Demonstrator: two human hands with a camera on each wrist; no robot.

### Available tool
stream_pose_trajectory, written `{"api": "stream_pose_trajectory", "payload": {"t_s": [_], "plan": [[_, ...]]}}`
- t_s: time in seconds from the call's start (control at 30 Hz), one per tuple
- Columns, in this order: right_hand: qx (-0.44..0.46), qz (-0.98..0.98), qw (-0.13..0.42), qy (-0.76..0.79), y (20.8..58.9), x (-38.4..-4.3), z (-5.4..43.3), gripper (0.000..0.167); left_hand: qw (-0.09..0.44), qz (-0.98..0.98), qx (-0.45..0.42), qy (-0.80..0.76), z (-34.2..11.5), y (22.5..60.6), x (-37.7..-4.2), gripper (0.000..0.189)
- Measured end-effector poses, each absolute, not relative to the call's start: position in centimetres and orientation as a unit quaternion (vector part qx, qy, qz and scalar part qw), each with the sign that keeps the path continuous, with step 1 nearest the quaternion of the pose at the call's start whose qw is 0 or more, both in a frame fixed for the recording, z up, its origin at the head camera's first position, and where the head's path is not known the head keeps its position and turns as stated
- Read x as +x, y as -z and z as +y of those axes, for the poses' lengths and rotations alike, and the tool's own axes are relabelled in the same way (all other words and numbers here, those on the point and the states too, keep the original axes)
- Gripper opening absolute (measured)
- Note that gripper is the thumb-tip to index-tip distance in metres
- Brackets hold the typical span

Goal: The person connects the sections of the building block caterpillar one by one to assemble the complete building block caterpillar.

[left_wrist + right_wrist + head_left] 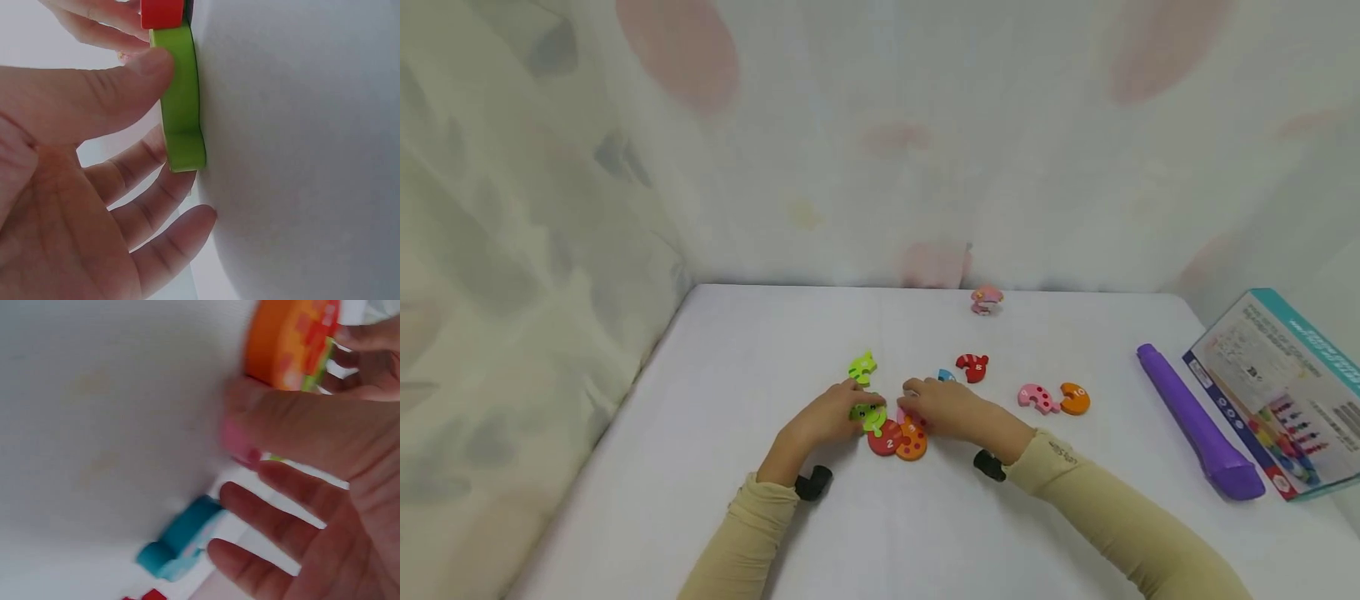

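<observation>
Near the middle of the table, my left hand (829,414) grips a green puzzle piece with a smiling face (871,419), its thumb (147,69) against the flat face. That green piece meets a red piece marked 2 (887,438), which joins an orange spotted piece (913,442). On the other side, my right hand (949,410) pinches a pink piece (236,440) beside the orange one; the hand covers most of it. A blue-teal piece (187,537) lies just past the right fingers. Behind the left hand lies a lime-green piece (862,367).
Farther right on the white table are a red striped piece (973,367), a pink spotted piece (1037,398) and an orange piece marked 10 (1076,399). A small pink figure (987,299) stands at the back. A purple tapered object (1198,425) and a printed box (1277,392) occupy the right edge.
</observation>
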State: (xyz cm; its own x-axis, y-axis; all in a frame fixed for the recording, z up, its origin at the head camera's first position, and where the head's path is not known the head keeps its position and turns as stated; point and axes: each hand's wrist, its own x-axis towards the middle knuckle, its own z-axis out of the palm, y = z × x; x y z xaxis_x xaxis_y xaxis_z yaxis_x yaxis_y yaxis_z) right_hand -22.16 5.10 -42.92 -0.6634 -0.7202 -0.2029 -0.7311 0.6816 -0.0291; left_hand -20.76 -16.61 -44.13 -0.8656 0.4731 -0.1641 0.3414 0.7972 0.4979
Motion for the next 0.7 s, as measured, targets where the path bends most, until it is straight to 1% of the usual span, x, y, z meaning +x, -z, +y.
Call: {"api": "stream_pose_trajectory", "payload": {"t_s": [0.1, 0.17, 0.37, 0.5, 0.7], "plan": [[-0.391, 0.913, 0.118, -0.010, 42.1, -22.3, 4.9, 0.048, 0.142, 0.935, 0.220, -0.238, -16.6, 44.2, -20.6, 0.043], [-0.383, 0.916, 0.121, 0.007, 41.3, -22.7, 4.7, 0.049, 0.141, 0.934, 0.224, -0.240, -16.6, 44.2, -20.6, 0.042], [-0.384, 0.918, 0.083, 0.053, 39.7, -24.7, 3.4, 0.048, 0.134, 0.929, 0.248, -0.240, -16.6, 44.3, -20.7, 0.041], [-0.390, 0.916, 0.078, 0.049, 39.8, -26.5, 2.1, 0.049, 0.128, 0.927, 0.257, -0.239, -16.6, 44.4, -20.8, 0.041], [-0.386, 0.916, 0.104, 0.032, 41.1, -28.8, -0.1, 0.056, 0.125, 0.929, 0.252, -0.238, -16.7, 44.7, -20.9, 0.041]]}}
